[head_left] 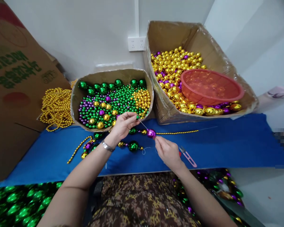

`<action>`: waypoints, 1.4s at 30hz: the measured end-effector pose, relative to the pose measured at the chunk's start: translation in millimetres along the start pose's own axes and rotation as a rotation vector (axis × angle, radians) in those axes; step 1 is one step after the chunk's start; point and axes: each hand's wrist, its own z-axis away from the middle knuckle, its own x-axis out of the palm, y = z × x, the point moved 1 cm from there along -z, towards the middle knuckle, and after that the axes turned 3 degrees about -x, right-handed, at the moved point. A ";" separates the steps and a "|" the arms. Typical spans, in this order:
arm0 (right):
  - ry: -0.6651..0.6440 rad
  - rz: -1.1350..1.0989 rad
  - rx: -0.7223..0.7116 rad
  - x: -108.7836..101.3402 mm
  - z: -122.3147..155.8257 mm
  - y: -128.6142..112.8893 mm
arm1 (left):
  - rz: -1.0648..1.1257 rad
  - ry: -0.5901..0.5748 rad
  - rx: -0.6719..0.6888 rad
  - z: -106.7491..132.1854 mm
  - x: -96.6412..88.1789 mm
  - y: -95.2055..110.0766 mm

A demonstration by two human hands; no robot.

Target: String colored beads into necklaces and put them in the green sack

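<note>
My left hand (126, 126) pinches a small green bead (137, 117) above the front rim of the smaller box. A thin taut strand (143, 123) runs from that bead to a shiny purple ball bead (151, 133). My right hand (168, 151) grips this purple bead at its lower right edge with thumb and fingertips. Behind it on the blue cloth lies a row of small gold beads (177, 132) with thread trailing right. A partly strung garland, with a large green bead (133, 146) near its end, curves left beneath my left forearm. A loose thread loop (144, 151) lies beside it.
Pink thread snips (188, 157) lie right of my right hand. Behind stand a box of mixed beads (72, 116) and a larger carton (161, 107) holding gold beads and a red basket (211, 86). Gold bead strands (55, 108) are heaped left, beside a tall carton (19, 94).
</note>
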 end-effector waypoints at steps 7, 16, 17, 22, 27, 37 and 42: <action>0.038 -0.039 0.033 -2.6 -2.1 1.5 | -0.246 -0.081 0.119 -0.2 5.9 9.3; 0.066 -0.042 0.058 -5.2 2.2 10.0 | -0.544 0.110 0.259 -63.9 -11.6 19.2; 0.068 -0.039 0.059 -5.3 2.1 10.3 | -0.648 0.126 0.274 -72.9 -12.1 18.0; 0.072 -0.026 0.073 -7.8 1.9 12.9 | -1.119 0.159 0.342 -107.6 -11.7 14.7; 0.069 -0.025 0.081 -9.1 3.4 16.4 | -1.249 0.138 0.373 -114.2 -13.4 14.7; 0.062 -0.037 0.067 -3.6 4.9 17.5 | -1.464 0.206 0.378 -105.8 -41.2 49.7; 0.053 -0.060 0.069 -1.7 4.0 16.7 | -1.603 0.219 0.379 -106.3 -56.0 65.4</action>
